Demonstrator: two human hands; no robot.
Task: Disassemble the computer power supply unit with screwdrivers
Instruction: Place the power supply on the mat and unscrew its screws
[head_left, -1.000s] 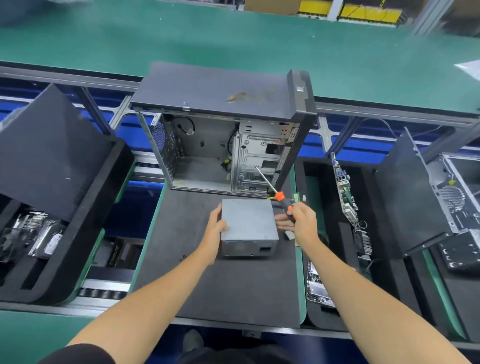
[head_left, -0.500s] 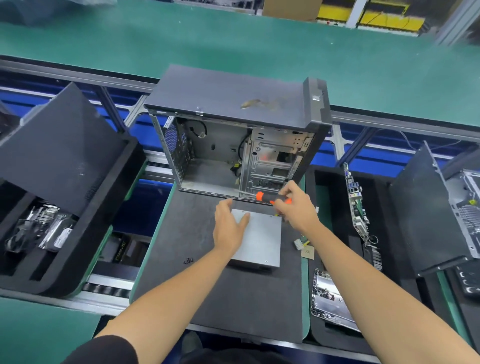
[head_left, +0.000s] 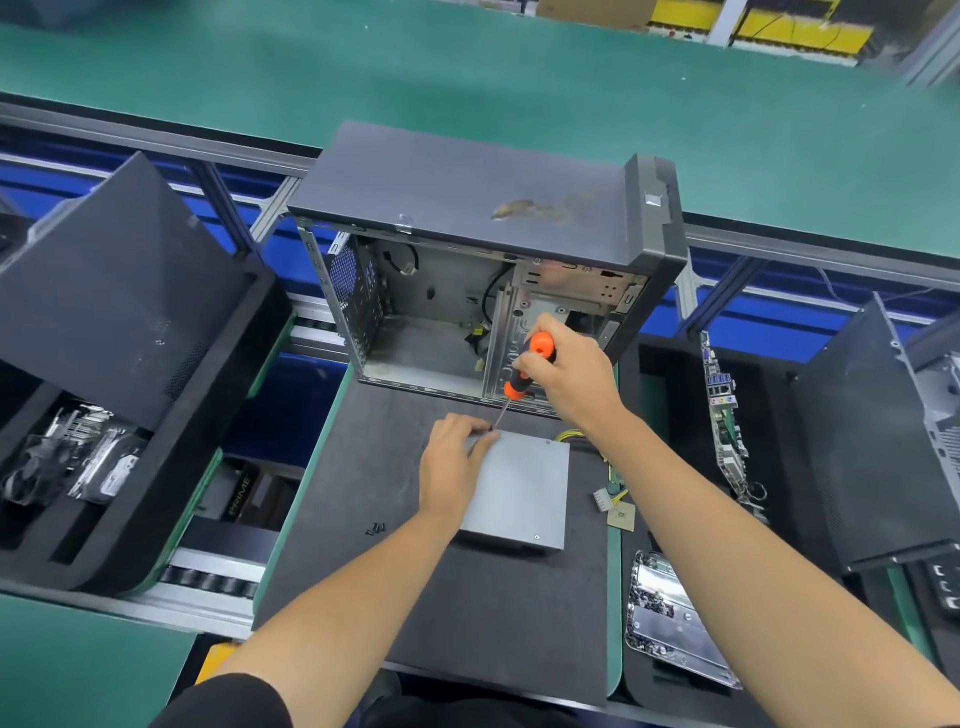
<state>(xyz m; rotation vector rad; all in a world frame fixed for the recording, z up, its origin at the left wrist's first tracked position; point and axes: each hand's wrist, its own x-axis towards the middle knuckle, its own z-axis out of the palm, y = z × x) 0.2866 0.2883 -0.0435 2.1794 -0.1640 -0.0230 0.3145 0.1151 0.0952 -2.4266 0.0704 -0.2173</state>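
psu: grey metal power supply unit (head_left: 519, 491) lies flat on the dark foam mat (head_left: 363, 597), just in front of the open, gutted computer case (head_left: 467, 291); cable bundle (head_left: 608, 491) trails off its right side.
left hand (head_left: 451, 470): rests on the unit's near-left top, fingertips curled over the far-left corner, pinning it down.
right hand (head_left: 569, 376): fingers wrapped tight round the orange-and-black screwdriver (head_left: 524, 376); blade angles down to that far-left corner, right beside the left fingertips. Tip on a screw? Can't tell.
loose bits: small black screws (head_left: 375, 529) on the mat left of the unit.
handling: looks like a rigid steel box, probably hefty, smooth lid so it may slide under driver torque. Brace on the flat top or grip the side edges; keep off the cables, and keep fingers clear of the tip.
step: likely first lid screw; another is visible at the near-right corner.
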